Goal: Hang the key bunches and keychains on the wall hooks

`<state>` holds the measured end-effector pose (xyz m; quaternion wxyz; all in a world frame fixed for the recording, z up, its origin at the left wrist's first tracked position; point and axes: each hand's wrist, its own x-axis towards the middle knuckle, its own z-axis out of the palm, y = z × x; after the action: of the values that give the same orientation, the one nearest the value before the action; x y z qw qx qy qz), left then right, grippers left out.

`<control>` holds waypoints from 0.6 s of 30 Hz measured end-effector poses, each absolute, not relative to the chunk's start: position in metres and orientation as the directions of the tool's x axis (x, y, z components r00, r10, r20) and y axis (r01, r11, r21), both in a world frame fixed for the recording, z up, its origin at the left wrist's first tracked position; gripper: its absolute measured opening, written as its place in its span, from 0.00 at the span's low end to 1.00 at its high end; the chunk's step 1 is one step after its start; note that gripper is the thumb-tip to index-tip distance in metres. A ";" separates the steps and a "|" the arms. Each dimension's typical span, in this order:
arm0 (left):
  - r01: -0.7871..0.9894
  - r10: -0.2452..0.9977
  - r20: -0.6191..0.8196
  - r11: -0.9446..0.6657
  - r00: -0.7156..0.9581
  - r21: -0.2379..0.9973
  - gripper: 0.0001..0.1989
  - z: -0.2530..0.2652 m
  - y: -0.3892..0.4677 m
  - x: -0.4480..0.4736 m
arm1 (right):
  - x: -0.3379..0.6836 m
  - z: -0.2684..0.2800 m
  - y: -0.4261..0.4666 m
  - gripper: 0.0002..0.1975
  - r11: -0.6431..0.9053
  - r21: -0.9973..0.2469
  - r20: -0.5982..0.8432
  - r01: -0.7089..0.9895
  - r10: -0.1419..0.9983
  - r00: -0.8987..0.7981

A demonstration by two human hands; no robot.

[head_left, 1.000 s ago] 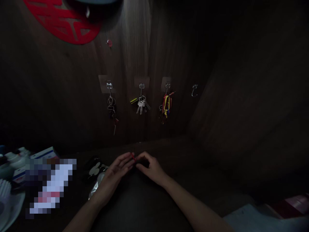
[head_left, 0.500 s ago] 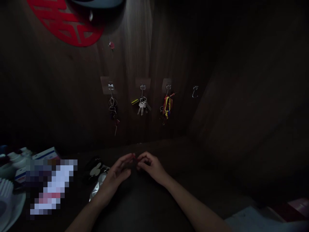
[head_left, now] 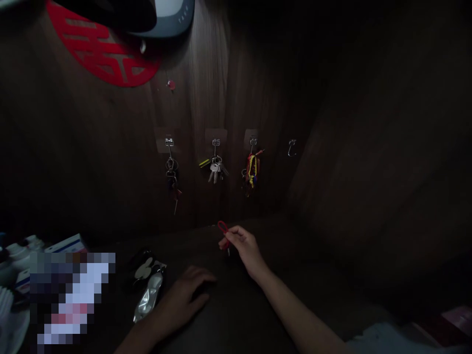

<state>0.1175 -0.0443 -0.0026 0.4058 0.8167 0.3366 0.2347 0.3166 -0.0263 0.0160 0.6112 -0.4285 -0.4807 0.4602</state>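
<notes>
My right hand (head_left: 241,246) pinches a red cord (head_left: 222,226), whose loop sticks up beyond the fingertips. Just under those fingers a small shiny metal piece (head_left: 228,251) shows; too little of it is visible to name. Lower and to the left, my left hand (head_left: 188,295) rests low over the dark surface, thumb and fingers apart, holding nothing. Beside its wrist lies a silvery, crinkled packet (head_left: 149,295). On the wall ahead hang a bunch of keys (head_left: 216,169), another key ring (head_left: 171,172) and keys with a red and yellow braided cord (head_left: 252,169). At the right is a bare metal hook (head_left: 292,148).
White bottles (head_left: 18,255) and a box (head_left: 68,245) crowd the left side, near a blurred-out patch. A dark cap (head_left: 165,24) hangs over a red paper cutout (head_left: 106,54) on the wall. Pale cloth (head_left: 379,339) shows at lower right.
My hands have moved apart: the left dropped down and away from the right. The red cord's loop now shows clearly in my right hand. The view has tilted slightly upward.
</notes>
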 end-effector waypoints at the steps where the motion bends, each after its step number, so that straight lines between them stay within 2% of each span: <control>1: 0.369 0.701 0.120 -0.504 0.703 0.781 0.15 -0.005 -0.044 0.118 | 0.319 0.019 -0.025 0.11 0.216 -0.963 0.196 -0.160 0.972 0.132; 3: 0.375 0.664 0.128 -0.558 0.736 0.740 0.14 -0.009 -0.044 0.117 | 0.324 0.025 -0.022 0.11 0.238 -0.956 0.209 -0.169 0.962 0.173; 7: 0.362 0.651 0.145 -0.577 0.745 0.732 0.14 -0.013 -0.040 0.115 | 0.339 0.044 -0.012 0.11 0.315 -0.930 0.254 -0.191 0.925 0.284; 14: 0.364 0.663 0.139 -0.560 0.735 0.745 0.12 -0.012 -0.040 0.116 | 0.357 0.100 0.013 0.09 0.537 -0.827 0.411 -0.167 0.781 0.471; 18: 0.370 0.663 0.136 -0.563 0.736 0.739 0.13 -0.010 -0.041 0.115 | 0.362 0.129 0.028 0.07 0.589 -0.792 0.437 -0.159 0.730 0.525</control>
<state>0.1151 -0.0412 -0.0097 0.3585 0.8599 0.3004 0.2045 0.3621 0.0282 0.1287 0.7968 -0.3574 -0.3994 0.2791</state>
